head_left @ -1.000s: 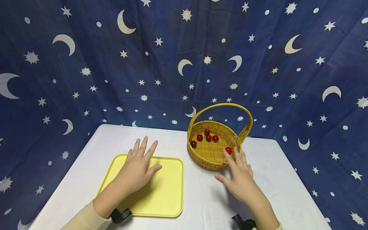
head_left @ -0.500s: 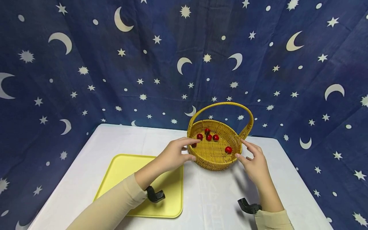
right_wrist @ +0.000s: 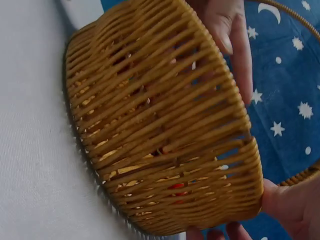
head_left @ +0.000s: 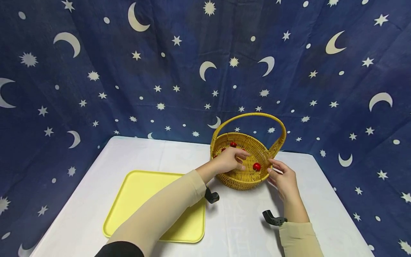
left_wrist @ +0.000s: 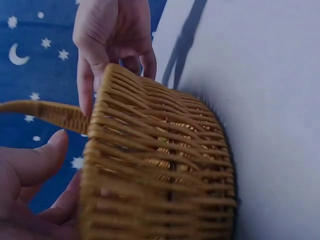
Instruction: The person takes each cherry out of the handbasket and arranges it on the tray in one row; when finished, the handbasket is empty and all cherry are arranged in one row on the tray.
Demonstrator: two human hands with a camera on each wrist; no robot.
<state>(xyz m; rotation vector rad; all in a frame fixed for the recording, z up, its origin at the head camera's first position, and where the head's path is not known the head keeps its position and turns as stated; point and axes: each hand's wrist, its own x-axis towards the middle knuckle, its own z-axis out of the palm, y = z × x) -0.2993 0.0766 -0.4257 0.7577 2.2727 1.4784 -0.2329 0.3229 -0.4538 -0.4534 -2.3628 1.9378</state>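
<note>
A round woven basket [head_left: 239,184] with a tall arched handle stands at the back of the table. Red cherries lie inside; one [head_left: 256,166] shows at the right of its floor, another [head_left: 233,144] near the back wall. My left hand [head_left: 226,160] reaches over the near left rim into the basket, thumb and fingers apart, hiding some cherries. At the right side, my right hand [head_left: 285,182] grips the rim just below the handle's foot. The right wrist view shows that hand [right_wrist: 295,205] at the rim, with fingertips under the wall.
A yellow square tray [head_left: 138,192] lies to the left on the white tablecloth [head_left: 237,221], partly under my left forearm. Behind the table hangs a dark blue curtain [head_left: 179,71] with moons and stars. Each wrist wears a black camera mount [head_left: 273,218].
My left hand has moved right from above the tray to inside the basket. The right hand has moved from in front of the basket to its right rim and taken hold there.
</note>
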